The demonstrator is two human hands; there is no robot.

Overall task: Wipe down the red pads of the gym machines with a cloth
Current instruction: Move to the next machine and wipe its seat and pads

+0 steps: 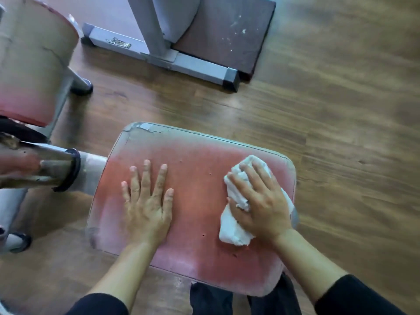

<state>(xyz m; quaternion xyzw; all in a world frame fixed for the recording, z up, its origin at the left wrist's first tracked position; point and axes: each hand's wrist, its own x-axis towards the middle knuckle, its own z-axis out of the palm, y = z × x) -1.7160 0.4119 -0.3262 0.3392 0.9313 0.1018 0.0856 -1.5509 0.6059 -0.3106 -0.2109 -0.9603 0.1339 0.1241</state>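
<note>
Two hands on the red pad [197,173] — left hand [147,208] flat (fingers [159,178] spread), right hand [261,201] gripping the cloth [231,233].

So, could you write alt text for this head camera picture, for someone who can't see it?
A person's right hand holds a crumpled white cloth against a worn red padded gym seat, while the left hand rests flat beside it. A brown wood floor lies below.
</note>
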